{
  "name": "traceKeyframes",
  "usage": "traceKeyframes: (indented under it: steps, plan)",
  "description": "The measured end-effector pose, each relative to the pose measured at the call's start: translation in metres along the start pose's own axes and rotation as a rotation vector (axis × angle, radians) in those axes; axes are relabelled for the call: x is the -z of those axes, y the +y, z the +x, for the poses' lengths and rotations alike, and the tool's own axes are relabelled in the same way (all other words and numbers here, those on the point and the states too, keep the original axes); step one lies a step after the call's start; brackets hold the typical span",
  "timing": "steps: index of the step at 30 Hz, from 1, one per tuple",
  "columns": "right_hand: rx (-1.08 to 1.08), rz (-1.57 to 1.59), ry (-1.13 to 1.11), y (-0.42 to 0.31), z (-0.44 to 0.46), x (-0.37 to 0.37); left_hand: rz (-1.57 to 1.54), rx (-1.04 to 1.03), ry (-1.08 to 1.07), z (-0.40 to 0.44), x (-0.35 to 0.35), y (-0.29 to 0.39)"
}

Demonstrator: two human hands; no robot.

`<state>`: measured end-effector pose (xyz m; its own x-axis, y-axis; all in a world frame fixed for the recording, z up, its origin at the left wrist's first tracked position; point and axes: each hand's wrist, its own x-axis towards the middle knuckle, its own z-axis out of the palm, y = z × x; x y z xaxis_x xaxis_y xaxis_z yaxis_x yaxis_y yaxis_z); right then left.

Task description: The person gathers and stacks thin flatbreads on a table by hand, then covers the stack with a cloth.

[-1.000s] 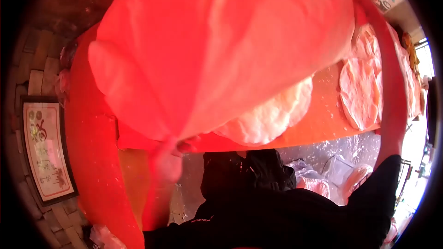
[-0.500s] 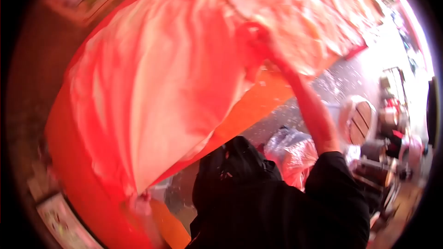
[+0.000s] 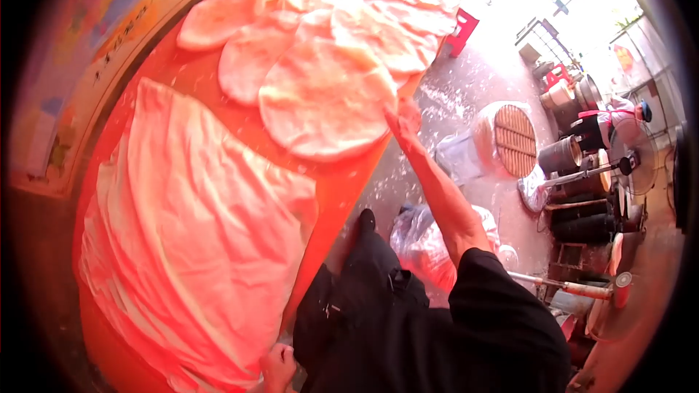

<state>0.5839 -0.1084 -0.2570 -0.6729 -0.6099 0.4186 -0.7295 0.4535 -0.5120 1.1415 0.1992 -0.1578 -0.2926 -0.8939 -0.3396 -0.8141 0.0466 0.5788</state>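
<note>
- The right grip point(image 3: 405, 118), at the end of an outstretched bare forearm, is at the rim of the nearest round sheet point(image 3: 326, 102), close to the edge of the counter point(image 3: 342, 188); whether the fingers pinch that rim or only touch it, I cannot tell.
- The left grip point(image 3: 278, 365) is low and close to the body, its fingers curled, just beside the near end of the cloth point(image 3: 200, 247); whether it clasps the fabric, I cannot tell.
- The cloth lies spread on the counter, pale and reddish, with long folds running down it and one corner pointing toward the wall side.
- The nearest round sheet lies flat on the counter beyond the cloth, apart from it, with a strip of orange-red surface between them.
- More round sheets point(image 3: 342, 0) overlap one another farther along, covering much of the counter's far part.
- Beside the counter, the floor point(image 3: 429, 98) is speckled with white; a plastic bag point(image 3: 428, 247) with pinkish contents stands near the person's legs.
- Past the bag are a round thing with a brown slatted face point(image 3: 515, 142), a standing fan point(image 3: 632, 156) and several buckets point(image 3: 561, 154).
- A red stool point(image 3: 463, 33) stands near the counter's far end.
</note>
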Motion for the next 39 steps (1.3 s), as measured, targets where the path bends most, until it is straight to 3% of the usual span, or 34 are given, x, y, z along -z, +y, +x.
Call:
traceKeyframes:
  steps: [2,3,4,6,8,10,14,16,18,20,23,28,29,30,32,34,36,39]
  plan:
    - [-0.468,0.443,-0.449,0.028,0.026,-0.009,-0.086,0.028,-0.006,0.052,0.024,0.074]
    - [-0.584,0.464,-0.488,0.017,0.035,-0.004,-0.233,0.037,0.027,0.074,0.024,0.096]
    - [-0.484,0.466,-0.31,0.023,0.034,-0.019,-0.379,0.049,0.057,0.09,0.021,0.112]
    - [-0.471,0.486,-0.519,0.022,0.043,-0.007,-0.453,0.104,0.05,0.128,-0.002,0.125]
    - [-0.351,0.387,-0.486,0.02,0.046,-0.005,-0.566,0.073,0.057,0.168,-0.021,0.158]
    - [-0.283,0.316,-0.625,0.015,0.061,0.004,-0.571,0.006,0.01,0.207,-0.035,0.196]
    - [-0.195,0.391,-0.634,-0.018,0.083,0.044,-0.452,-0.064,0.057,0.268,-0.048,0.254]
    - [-0.042,0.799,-0.406,-0.03,0.091,0.072,-0.449,-0.066,0.099,0.291,-0.049,0.27]
    - [-0.048,0.905,-0.328,-0.012,0.12,0.085,-0.533,-0.016,0.117,0.309,-0.04,0.291]
    - [-0.208,0.842,-0.389,0.023,0.145,0.074,-0.598,0.021,0.129,0.332,-0.04,0.287]
    - [-0.144,0.641,-0.401,0.049,0.175,0.062,-0.666,0.026,0.162,0.384,-0.039,0.293]
    - [0.224,0.537,-0.48,0.017,0.272,0.112,-0.783,0.027,0.259,0.504,-0.053,0.31]
    - [0.206,0.668,-0.494,0.021,0.293,0.121,-0.773,-0.016,0.337,0.532,-0.063,0.311]
    - [0.035,0.797,-0.537,0.03,0.315,0.128,-0.768,-0.051,0.412,0.558,-0.074,0.313]
    - [-0.186,0.755,-0.515,0.038,0.358,0.158,-0.702,-0.034,0.417,0.596,-0.093,0.314]
    - [-0.111,0.494,-0.366,0.068,0.387,0.165,-0.529,-0.004,0.457,0.633,-0.104,0.325]
    - [0.007,0.372,-0.278,0.087,0.413,0.17,-0.629,0.033,0.438,0.65,-0.105,0.347]
    - [-0.04,0.276,-0.241,0.098,0.459,0.182,-0.775,0.153,0.365,0.675,-0.113,0.341]
